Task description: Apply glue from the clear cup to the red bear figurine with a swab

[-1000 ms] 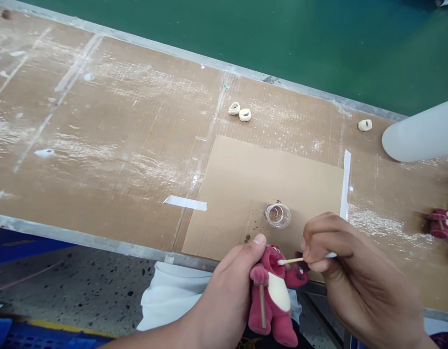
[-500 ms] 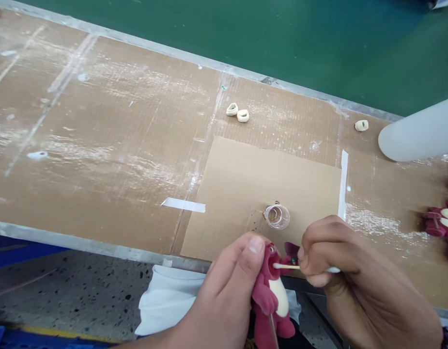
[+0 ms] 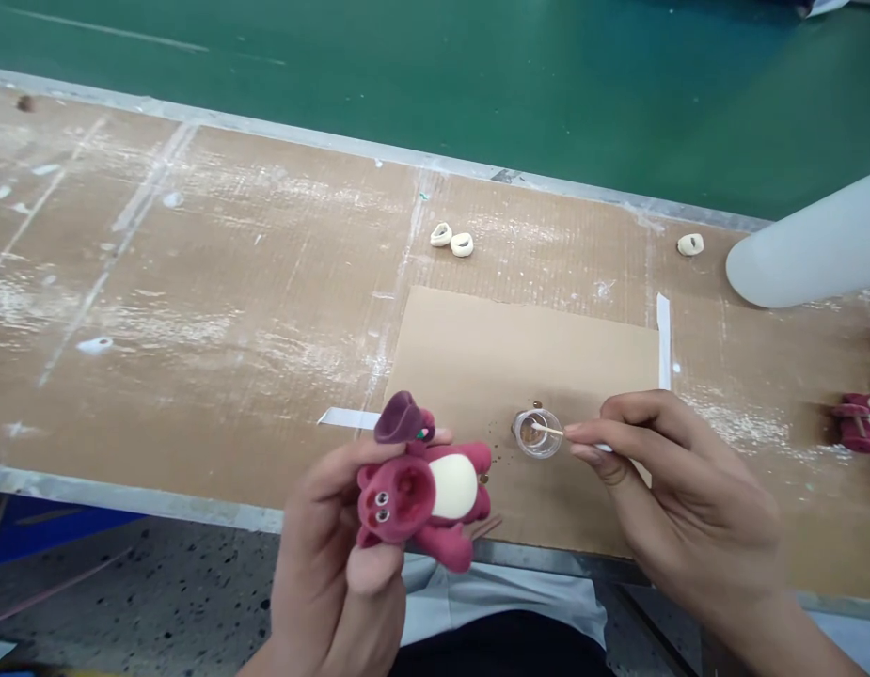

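Observation:
My left hand (image 3: 342, 555) is closed around a magenta bear figurine (image 3: 452, 487) with a cream belly, two eyes and a hollow muzzle opening. The figure lies sideways, its head toward my palm, with a dark purple piece (image 3: 399, 420) by one arm and a thin stick (image 3: 486, 528) by the other. My right hand (image 3: 678, 498) pinches a cotton swab (image 3: 551, 430). The swab's far tip is in or over the mouth of a small clear plastic cup (image 3: 540, 446), which has some brownish contents and stands on the cardboard sheet.
A taped cardboard sheet (image 3: 519, 329) lies on the cardboard-covered bench. Cream ring pieces (image 3: 462, 245) sit toward the back, another cream piece (image 3: 690, 244) farther right. A white cylinder (image 3: 808, 249) leans in at right, above another magenta figure (image 3: 862, 421) at the edge.
The swab has left the bear's muzzle opening and moved to the cup. My left hand has shifted left and up, turning the bear from upright to sideways.

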Motion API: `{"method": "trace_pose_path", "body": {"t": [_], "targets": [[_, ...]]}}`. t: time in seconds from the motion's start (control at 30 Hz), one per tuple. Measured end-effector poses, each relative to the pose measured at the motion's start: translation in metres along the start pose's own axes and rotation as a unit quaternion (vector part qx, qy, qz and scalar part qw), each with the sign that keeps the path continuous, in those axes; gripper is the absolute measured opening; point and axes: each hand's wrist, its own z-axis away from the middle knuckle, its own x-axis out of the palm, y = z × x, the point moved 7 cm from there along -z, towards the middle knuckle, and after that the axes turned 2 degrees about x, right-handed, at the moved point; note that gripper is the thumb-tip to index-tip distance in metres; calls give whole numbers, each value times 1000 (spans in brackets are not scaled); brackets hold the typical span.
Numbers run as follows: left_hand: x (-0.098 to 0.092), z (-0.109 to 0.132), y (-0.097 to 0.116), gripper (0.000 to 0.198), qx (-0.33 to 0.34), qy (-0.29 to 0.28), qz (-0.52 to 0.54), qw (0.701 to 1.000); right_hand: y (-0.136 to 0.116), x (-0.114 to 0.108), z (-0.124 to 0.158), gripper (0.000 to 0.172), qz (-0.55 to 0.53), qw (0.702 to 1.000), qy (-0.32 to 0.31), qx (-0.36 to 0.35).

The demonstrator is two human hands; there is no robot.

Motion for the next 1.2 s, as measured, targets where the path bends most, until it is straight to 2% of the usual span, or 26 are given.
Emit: {"method": "trace_pose_path", "body": {"t": [0.17, 0.3, 0.47, 0.57, 0.63, 0.7, 0.8, 0.9, 1.07, 1.2], "targets": [[10, 4, -6, 33, 68, -6, -24, 997, 1, 5, -1, 18, 11, 1000, -17, 1], [13, 4, -11, 35, 77, -28, -17, 996, 3, 3, 1, 18, 7, 1000, -6, 11], [15, 2, -8, 33, 68, -53, -27, 996, 13, -1, 8, 14, -42, 996, 32, 67], [25, 2, -7, 29, 17, -96, 20, 995, 18, -9, 15, 13, -61, 987, 94, 112], [30, 3, -7, 26, -16, -102, 39, 994, 20, -12, 18, 11, -64, 982, 116, 134], [32, 5, -9, 25, -56, -98, 50, 992, 19, -11, 17, 10, -68, 982, 109, 137], [34, 11, -20, 25, -143, -103, 106, 979, 18, -2, 13, 12, -69, 990, 45, 115], [34, 14, -31, 34, -226, -96, 207, 947, 20, 4, 14, 14, -63, 993, 7, 97], [42, 18, -42, 41, -373, -47, 284, 882, 29, -1, 24, 15, -33, 991, 41, 123], [60, 28, -45, 42, -424, -39, 308, 851, 25, -2, 22, 13, -35, 993, 29, 111]]}}
